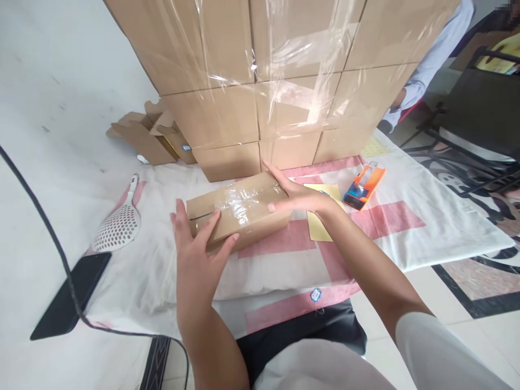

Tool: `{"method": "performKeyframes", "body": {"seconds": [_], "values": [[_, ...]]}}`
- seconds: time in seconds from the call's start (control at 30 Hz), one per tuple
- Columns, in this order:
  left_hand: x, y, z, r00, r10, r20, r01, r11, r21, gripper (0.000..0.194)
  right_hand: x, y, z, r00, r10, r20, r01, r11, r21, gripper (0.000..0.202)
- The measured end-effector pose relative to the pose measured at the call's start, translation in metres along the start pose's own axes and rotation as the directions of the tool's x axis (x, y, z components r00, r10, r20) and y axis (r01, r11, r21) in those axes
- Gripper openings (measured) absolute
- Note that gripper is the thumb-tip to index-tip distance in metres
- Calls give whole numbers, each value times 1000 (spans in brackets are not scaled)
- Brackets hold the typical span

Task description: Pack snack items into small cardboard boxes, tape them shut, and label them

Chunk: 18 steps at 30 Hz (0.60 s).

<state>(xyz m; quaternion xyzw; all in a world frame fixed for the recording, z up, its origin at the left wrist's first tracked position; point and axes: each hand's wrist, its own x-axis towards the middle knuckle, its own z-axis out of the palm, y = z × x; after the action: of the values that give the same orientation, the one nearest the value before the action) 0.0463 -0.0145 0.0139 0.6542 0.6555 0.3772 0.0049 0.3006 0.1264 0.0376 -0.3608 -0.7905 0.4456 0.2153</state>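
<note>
A small closed cardboard box (pixel 260 225) lies on the cloth-covered table, clear tape stuck across the middle of its top. My left hand (pixel 195 254) grips its left end, with fingers on the top and the thumb at the front edge. At the opposite end, my right hand (pixel 296 196) holds the box, its thumb on the top and its other fingers partly hidden behind the far right corner. Just right of the box lies a yellow paper (pixel 320 225), partly covered by my right wrist.
Behind the box rises a stack of plastic-wrapped cartons (pixel 227 116). Opened cardboard pieces (pixel 150 143), a white perforated skimmer (pixel 119 227) and a black phone-like slab (pixel 73 298) are at left. An orange-and-blue package (pixel 363 187) lies right. A black cable (pixel 49 225) crosses the left side. Another person's sleeve (pixel 434 57) shows behind.
</note>
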Motion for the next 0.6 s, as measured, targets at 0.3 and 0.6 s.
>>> {"method": "performKeyframes", "body": {"seconds": [0.3,0.6], "values": [[-12,-8,7,984,160,-77,-157,987,42,49,-30,-30,21,888,-459,-23,363,733,-575,40],[-6,-11,8,981,185,-56,-181,981,68,48,-18,-12,33,864,-479,-154,339,781,-525,47]]}}
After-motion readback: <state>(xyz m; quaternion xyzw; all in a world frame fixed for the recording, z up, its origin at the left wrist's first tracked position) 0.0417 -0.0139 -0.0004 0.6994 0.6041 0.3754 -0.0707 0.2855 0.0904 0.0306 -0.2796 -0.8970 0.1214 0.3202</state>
